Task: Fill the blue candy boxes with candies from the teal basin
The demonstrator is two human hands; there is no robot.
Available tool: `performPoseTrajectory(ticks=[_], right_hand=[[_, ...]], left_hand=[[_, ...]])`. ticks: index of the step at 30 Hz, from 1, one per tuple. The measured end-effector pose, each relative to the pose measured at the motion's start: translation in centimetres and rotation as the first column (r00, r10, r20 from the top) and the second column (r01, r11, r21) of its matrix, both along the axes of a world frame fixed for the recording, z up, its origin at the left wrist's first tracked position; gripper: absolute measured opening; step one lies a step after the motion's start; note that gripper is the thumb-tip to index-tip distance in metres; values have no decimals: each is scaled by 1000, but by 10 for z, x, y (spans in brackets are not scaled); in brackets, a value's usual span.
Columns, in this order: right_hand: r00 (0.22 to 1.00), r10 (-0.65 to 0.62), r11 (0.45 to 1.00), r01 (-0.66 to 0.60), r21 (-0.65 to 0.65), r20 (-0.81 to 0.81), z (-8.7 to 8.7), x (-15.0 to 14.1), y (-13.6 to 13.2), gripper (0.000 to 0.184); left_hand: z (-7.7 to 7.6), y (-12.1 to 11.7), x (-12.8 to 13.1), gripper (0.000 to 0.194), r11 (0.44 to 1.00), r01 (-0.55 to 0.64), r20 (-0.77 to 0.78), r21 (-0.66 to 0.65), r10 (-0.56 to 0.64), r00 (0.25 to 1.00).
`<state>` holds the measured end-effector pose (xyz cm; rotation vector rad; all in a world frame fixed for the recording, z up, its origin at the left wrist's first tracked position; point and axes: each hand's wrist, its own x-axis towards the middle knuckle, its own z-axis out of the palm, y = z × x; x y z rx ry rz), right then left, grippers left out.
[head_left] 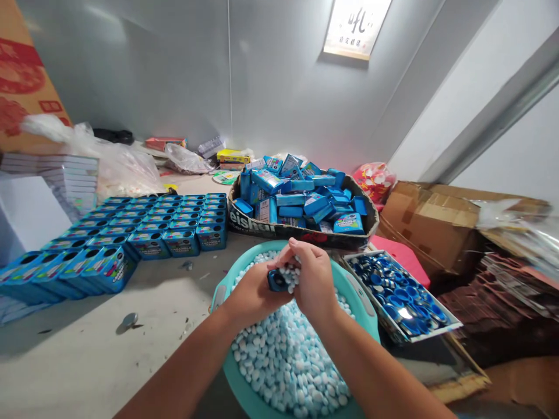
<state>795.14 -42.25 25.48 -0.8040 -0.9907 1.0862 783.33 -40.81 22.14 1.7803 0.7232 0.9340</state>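
Observation:
Over a turquoise basin [365, 305] full of small white and pale blue candies [288, 355], both my hands meet. My left hand [257, 291] is closed around a small blue tin [276, 280], its dark round opening turned toward me. Cupped against that opening, my right hand [315, 279] holds several candies [292, 274] in its curled fingers. Most of the tin is hidden by my left fingers.
Rows of open blue tins [151, 244] stand on the table [174, 314] at left. Behind the basin, a cardboard tray [301, 237] is heaped with blue tins. A box of blue lids [397, 294] and cartons [428, 221] are at right. A metal disc [130, 319] lies left.

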Motion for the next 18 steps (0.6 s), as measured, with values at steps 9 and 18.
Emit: performPoseTrajectory(ticks=[9,18], right_hand=[[961,232,949,-258,180,152,5,10,-8,31],[906,390,909,-407,87,166,4,18,-10,52]], left_hand=[[-1,-1,-3,19,990,-96,-77,106,104,992],[1,-4,-1,33,985,-129,-7,113,131,991]])
